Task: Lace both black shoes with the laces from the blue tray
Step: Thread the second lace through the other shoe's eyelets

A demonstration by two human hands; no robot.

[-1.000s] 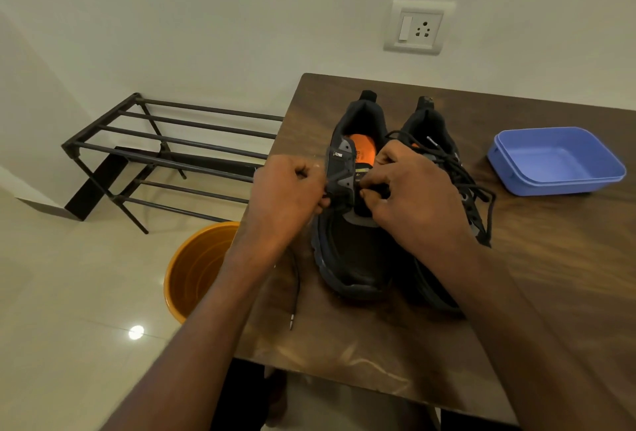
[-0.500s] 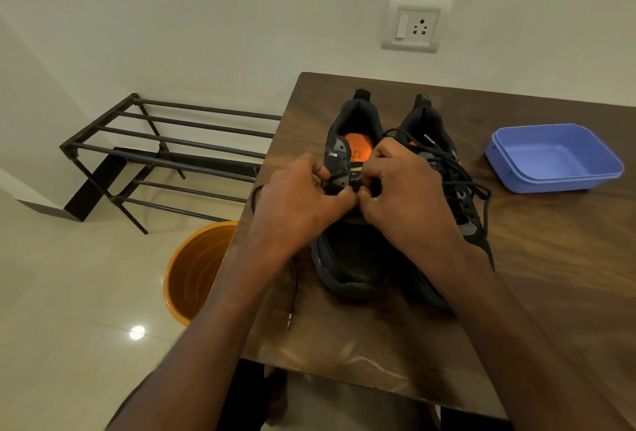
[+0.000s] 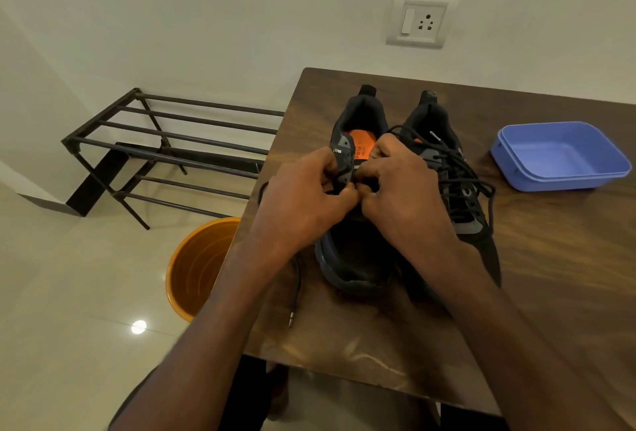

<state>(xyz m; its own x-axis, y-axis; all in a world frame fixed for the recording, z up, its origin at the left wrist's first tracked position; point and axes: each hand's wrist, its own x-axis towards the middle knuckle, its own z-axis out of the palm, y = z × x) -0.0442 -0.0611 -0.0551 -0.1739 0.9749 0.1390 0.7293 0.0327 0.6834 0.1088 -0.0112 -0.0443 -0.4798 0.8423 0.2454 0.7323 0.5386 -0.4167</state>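
Head view: left shoe (image 3: 354,258) on surface (image 3: 550,258), mid-lacing. Both hands meet over its eyelet rows; left hand (image 3: 303,203) and right hand (image 3: 402,196) each with pinching grip on black lace (image 3: 295,293), loose end trailing toward near edge. Right shoe (image 3: 457,172) just beside, laced, ends loose, apparently untied. Blue tray (image 3: 561,155) well apart at right, nothing visible inside. Progress estimate: one shoe laced, second only partly threaded. Readable: "CLYMB" on left shoe tab; orange insole print illegible.
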